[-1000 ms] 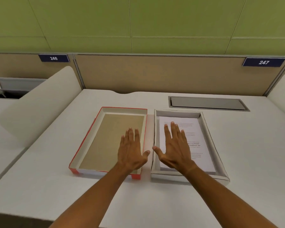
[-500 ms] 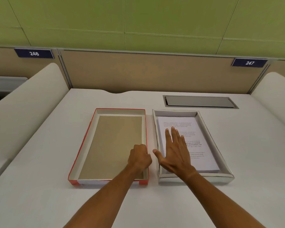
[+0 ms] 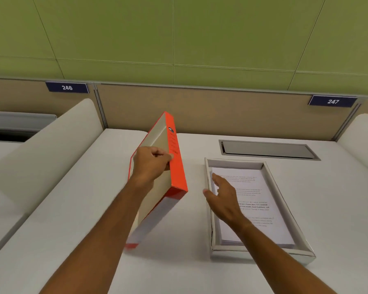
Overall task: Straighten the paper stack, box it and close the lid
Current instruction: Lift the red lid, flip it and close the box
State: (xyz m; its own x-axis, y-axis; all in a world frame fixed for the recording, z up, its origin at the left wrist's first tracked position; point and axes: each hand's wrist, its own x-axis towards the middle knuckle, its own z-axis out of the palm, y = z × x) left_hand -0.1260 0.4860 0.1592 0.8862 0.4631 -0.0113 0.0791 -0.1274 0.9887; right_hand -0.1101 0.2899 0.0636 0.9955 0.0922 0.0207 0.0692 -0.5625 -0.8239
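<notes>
The orange-edged lid is tilted up on its long side above the white desk, its brown inside turned to the left. My left hand grips its upper right rim. To the right lies the white box with the printed paper stack flat inside it. My right hand hovers open over the box's left wall and the stack's left edge, fingers spread, holding nothing.
A grey cable hatch is set into the white desk behind the box. Rounded white dividers rise at left and right. A brown partition with number plates 246 and 247 runs along the back.
My left hand closed on the lid's right rim and lifted it from flat on the desk to a steep tilt. My right hand came up off the paper and shifted slightly left.
</notes>
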